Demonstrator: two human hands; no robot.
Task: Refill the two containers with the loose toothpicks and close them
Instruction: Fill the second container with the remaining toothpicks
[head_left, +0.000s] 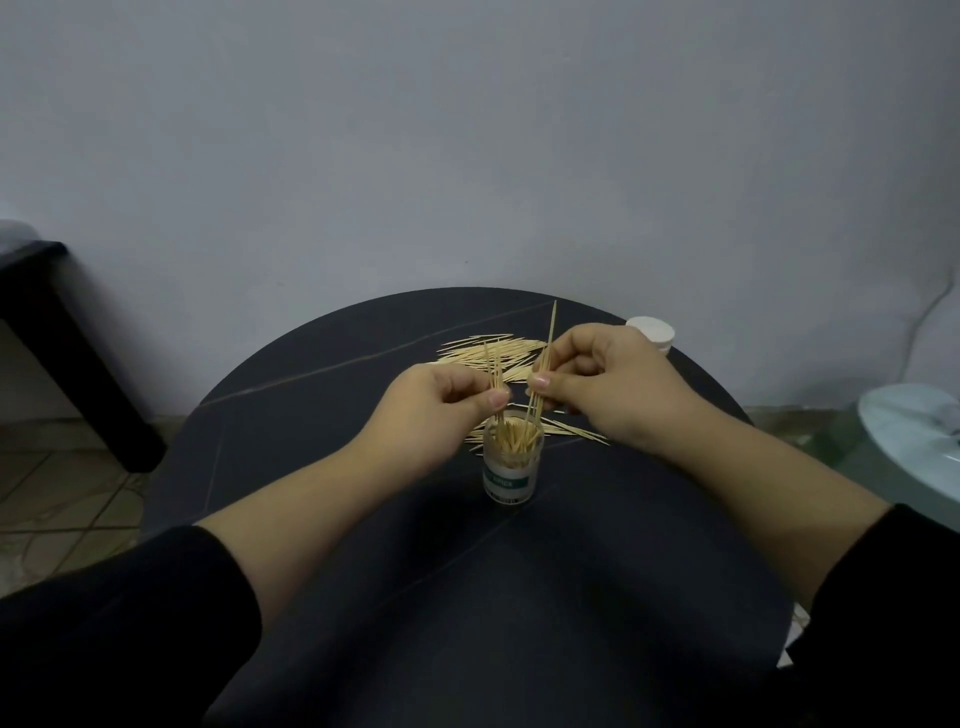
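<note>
Table (311, 415), round, dark.
Container (511, 467): table centre, upright, lidless, green label, part-filled with toothpicks.
Left hand (436, 400): pinches few toothpicks above container's left rim.
Right hand (613, 384): pinches few toothpicks, tips entering container.
Loose toothpicks (493, 349): heap beyond hands.
White round piece (652, 330): far right edge.

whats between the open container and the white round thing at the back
Head view: the right hand, pinching toothpicks, plus loose toothpicks on the table.
</note>
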